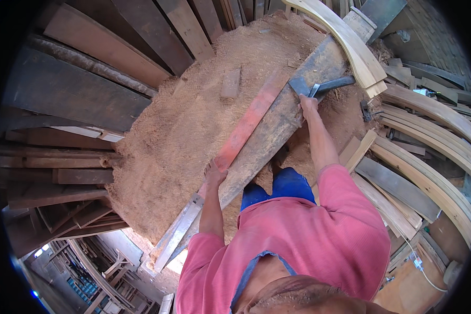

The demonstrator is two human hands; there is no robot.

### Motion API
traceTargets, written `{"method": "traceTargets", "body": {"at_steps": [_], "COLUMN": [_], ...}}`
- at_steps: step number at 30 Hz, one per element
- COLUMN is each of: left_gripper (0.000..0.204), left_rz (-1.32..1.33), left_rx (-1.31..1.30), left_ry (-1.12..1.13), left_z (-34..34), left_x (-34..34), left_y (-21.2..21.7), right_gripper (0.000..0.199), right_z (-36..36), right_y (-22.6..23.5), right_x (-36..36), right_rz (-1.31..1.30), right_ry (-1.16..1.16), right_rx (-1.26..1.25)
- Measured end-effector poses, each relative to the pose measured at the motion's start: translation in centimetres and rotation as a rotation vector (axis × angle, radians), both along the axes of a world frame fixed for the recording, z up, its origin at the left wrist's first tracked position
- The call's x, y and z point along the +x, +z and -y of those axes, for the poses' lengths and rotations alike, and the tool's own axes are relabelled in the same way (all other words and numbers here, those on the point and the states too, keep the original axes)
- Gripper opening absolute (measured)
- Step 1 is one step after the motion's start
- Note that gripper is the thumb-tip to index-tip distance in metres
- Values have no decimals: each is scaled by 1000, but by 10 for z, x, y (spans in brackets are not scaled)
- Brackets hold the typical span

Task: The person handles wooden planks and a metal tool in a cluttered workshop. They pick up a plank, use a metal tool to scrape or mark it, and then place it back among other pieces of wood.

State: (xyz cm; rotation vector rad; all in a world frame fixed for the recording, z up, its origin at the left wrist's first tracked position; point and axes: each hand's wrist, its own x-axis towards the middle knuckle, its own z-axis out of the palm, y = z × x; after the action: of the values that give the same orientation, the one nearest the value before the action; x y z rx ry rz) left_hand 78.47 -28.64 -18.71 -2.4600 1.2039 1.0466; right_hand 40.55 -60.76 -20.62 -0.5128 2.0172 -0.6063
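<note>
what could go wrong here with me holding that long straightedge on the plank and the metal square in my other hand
The long straightedge is pinned only by the left hand near its lower part, so its far end may swing off line on the grey plank. The right hand grips the metal square at arm's length, so it could slip. Deep sawdust underfoot may give poor footing.

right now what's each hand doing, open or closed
Left hand: closed on the edge of the long reddish wooden slat.
Right hand: closed in a grip on the dark metal square tool lying on the grey weathered plank.
</note>
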Motion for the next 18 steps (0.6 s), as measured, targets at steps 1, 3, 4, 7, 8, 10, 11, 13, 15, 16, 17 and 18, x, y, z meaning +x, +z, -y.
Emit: {"method": "traceTargets", "body": {"at_steps": [1, 3, 4, 7, 8, 10, 11, 13, 15, 16, 17, 18], "left_gripper": [100, 100, 101, 102, 102, 101, 99, 96, 94, 93, 93, 93], "left_rz": [18, 45, 64, 80, 74, 60, 60, 54, 70, 70, 46, 21], "left_rx": [1, -8, -8, 28, 29, 31, 33, 29, 24, 18, 15, 11], "left_ry": [11, -5, -5, -28, -12, 6, -5, -44, -27, -29, -36, -45], "left_z": [3, 11, 13, 13, 11, 10, 14, 27, 18, 17, 16, 14], "left_x": [-3, -7, -8, -11, -9, -7, -6, -3, -5, -8, -10, -13], "left_y": [3, 6, 8, 12, 11, 10, 11, 13, 11, 12, 13, 15], "right_gripper": [31, 27, 25, 23, 22, 21, 20, 19, 17, 17, 18, 18], "right_z": [4, 14, 21, 38, 49, 68, 82, 108, 120, 121, 121, 121], "right_y": [0, -27, -33, -40, -34, -35, -44, -68, -59, -61, -62, -63], "right_x": [-2, -23, -24, -35, -36, -42, -56, -88, -88, -93, -100, -106], "right_rz": [23, 203, 220, 226, 169, 55, -1, -21, -55, -47, -39, -31], "right_ry": [-17, -125, -163, -178, -163, -127, -111, -167, -157, -169, -183, -199], "right_rx": [20, -59, -55, -78, -68, -70, -86, -165, -181, -200, -219, -241]}}
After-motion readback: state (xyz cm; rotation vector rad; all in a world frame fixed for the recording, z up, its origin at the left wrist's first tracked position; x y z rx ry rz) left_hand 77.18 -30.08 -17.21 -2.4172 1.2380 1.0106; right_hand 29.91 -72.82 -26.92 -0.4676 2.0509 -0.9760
